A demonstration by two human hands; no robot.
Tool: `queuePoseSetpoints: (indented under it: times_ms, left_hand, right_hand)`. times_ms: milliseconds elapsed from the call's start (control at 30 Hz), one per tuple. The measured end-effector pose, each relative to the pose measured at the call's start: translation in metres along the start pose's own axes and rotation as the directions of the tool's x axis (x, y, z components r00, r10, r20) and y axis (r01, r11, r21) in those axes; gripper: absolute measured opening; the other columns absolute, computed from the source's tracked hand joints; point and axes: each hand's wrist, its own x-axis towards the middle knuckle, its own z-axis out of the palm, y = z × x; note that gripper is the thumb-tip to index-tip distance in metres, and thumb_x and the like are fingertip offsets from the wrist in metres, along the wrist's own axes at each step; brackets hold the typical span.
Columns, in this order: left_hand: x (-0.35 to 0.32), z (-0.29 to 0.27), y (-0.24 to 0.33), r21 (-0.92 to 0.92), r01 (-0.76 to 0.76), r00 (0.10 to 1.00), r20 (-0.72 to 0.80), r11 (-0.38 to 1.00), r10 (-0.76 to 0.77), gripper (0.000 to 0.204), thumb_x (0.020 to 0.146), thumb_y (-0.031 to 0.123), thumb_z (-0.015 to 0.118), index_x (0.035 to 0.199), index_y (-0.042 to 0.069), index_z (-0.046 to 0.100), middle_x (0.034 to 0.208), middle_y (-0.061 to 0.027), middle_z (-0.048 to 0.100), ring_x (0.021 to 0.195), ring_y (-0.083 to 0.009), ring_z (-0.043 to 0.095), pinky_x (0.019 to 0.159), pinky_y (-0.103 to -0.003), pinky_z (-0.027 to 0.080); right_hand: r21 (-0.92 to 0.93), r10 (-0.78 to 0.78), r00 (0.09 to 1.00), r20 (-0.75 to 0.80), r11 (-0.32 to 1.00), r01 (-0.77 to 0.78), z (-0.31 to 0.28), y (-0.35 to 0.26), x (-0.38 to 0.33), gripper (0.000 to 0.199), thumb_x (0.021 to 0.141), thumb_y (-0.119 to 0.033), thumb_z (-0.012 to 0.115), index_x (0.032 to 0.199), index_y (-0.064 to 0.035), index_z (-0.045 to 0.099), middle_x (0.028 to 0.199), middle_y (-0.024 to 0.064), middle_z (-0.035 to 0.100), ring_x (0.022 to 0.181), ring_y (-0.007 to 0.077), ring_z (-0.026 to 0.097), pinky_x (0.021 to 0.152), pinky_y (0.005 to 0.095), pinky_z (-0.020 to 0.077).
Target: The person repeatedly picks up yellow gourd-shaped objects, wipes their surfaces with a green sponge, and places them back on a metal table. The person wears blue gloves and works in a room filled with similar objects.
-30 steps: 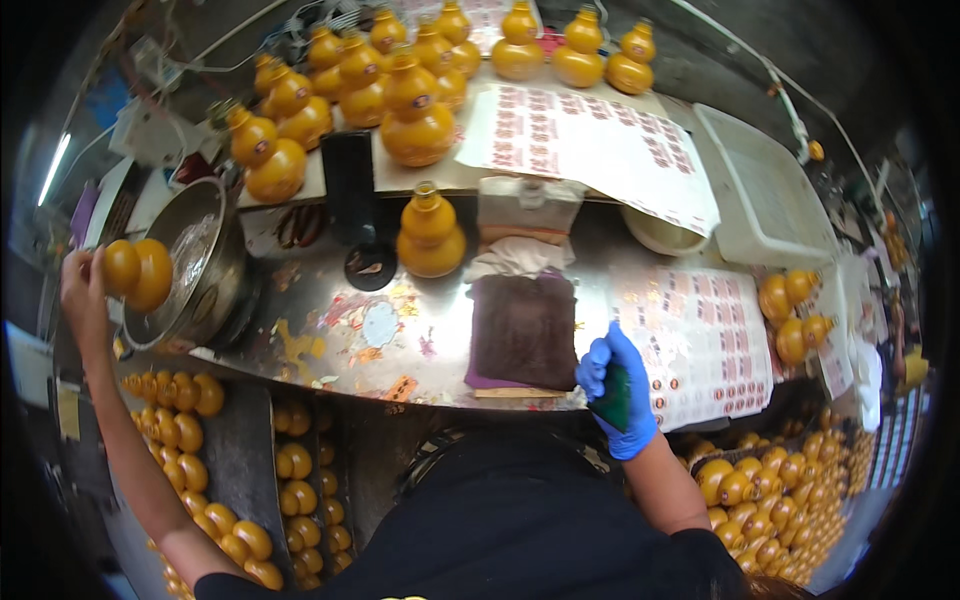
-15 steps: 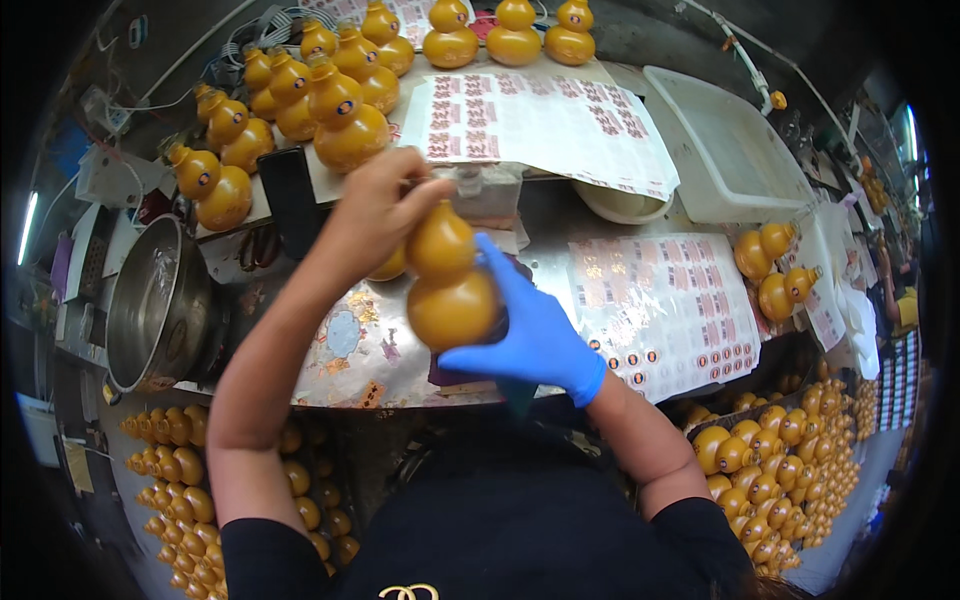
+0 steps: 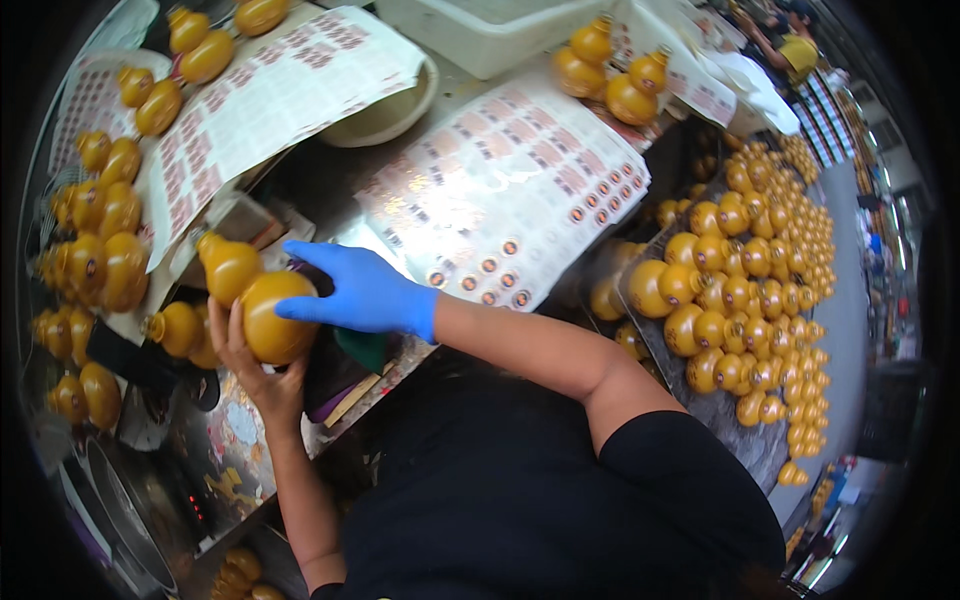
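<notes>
Left grip (image 3: 266, 372) holds a yellow gourd bottle (image 3: 272, 325), right grip (image 3: 368, 290) spread against it, a second bottle (image 3: 180, 329) and printed sheet (image 3: 500, 190) near.

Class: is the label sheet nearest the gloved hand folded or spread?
Spread: the sheet lies open, its rows of printed labels facing up.

gourd (image 3: 262, 303) | left grip (image 3: 268, 384): neck (image 3: 208, 241) → lower bulb (image 3: 282, 322) | view: swung right

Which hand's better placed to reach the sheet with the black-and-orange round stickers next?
Right, probably: the blue-gloved right hand is nearer the sheet. The left hand is farther off, gripping the gourd from its other side.
</notes>
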Motion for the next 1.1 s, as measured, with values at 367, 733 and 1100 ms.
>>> queuePoseSetpoints:
  times_ms: [367,733,1100]
  left_hand:
    - [-0.002,0.004,-0.003,-0.037,-0.042,0.999,-0.025,0.998,0.041,0.084,0.067,0.012,0.081,0.14,0.012,0.039,0.151,-0.0156,0.027,0.139,-0.035,0.027,0.113,-0.044,0.024]
    - [-0.003,0.007,-0.004,-0.049,-0.048,0.998,-0.034,0.998,0.047,0.083,0.069,0.016,0.081,0.14,0.01,0.039,0.151,-0.0157,0.028,0.138,-0.0343,0.028,0.113,-0.044,0.024]
    - [-0.002,-0.005,-0.011,-0.054,0.009,1.0,0.02,0.998,-0.008,0.091,0.065,0.023,0.084,0.141,0.008,0.035,0.147,-0.0196,0.028,0.136,-0.0364,0.029,0.111,-0.044,0.025]
  right_hand:
    - [-0.675,0.08,0.826,-0.558,0.536,-0.508,-0.185,0.087,-0.143,0.043,0.088,-0.017,0.047,0.13,-0.0122,0.052,0.133,0.0115,0.054,0.096,0.0335,0.064,0.082,0.0424,0.0521]
    - [-0.007,0.318,0.696,-0.644,0.907,-0.421,-0.153,0.077,-0.207,0.023,0.08,-0.014,0.072,0.1,-0.0046,0.065,0.081,0.005,0.065,0.072,0.0132,0.06,0.066,0.0298,0.0487]
    - [0.783,0.784,0.568,-0.251,0.51,-0.358,-0.161,0.097,-0.202,0.033,0.086,-0.011,0.067,0.116,0.0027,0.058,0.108,0.0079,0.063,0.1,0.0186,0.059,0.092,0.0315,0.0442]
